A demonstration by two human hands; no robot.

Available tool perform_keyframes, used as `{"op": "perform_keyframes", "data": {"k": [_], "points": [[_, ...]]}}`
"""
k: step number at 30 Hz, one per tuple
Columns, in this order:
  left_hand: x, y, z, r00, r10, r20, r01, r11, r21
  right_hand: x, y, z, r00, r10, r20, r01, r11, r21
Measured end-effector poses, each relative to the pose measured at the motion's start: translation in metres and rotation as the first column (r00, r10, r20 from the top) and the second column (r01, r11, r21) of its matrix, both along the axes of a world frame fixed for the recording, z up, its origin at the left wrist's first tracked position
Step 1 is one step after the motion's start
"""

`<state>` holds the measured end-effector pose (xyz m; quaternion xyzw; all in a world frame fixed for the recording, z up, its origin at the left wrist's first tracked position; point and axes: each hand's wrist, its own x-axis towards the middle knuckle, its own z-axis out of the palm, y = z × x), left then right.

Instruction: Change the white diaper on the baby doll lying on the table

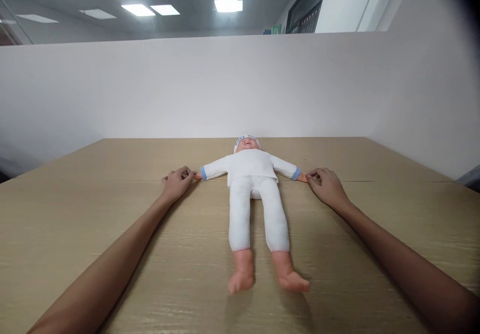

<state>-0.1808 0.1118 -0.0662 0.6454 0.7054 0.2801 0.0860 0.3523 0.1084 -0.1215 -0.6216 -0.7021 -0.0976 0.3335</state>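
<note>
A baby doll (252,166) lies on its back on the wooden table, feet towards me. It wears a white top with blue cuffs, white trousers and a white cap with blue lettering. Both its arms are stretched out sideways and its legs are slightly apart. At the doll's hand on the left side, my left hand (178,181) pinches the small fingers between thumb and fingertips. My right hand (327,186) is closed in the same way on the doll's other hand, at the right.
The wooden table (93,234) has a thin seam running across it near the doll's waist. A white partition (195,89) stands along the far edge, and another pale wall (431,109) rises on the right. Ceiling lights shine beyond.
</note>
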Motion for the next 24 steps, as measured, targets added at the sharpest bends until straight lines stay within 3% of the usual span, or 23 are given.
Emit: {"op": "perform_keyframes", "data": {"k": [10,24], "points": [[0.000,0.002,-0.002,0.998,-0.029,-0.057,0.029,1.000,0.003,0.005,0.006,-0.004,1.000,0.009,0.018,-0.009,1.000,-0.005],[0.001,0.001,-0.002,0.995,-0.039,-0.091,0.041,0.999,0.020,-0.006,0.002,0.005,0.992,0.119,-0.034,-0.120,0.993,-0.009]]}}
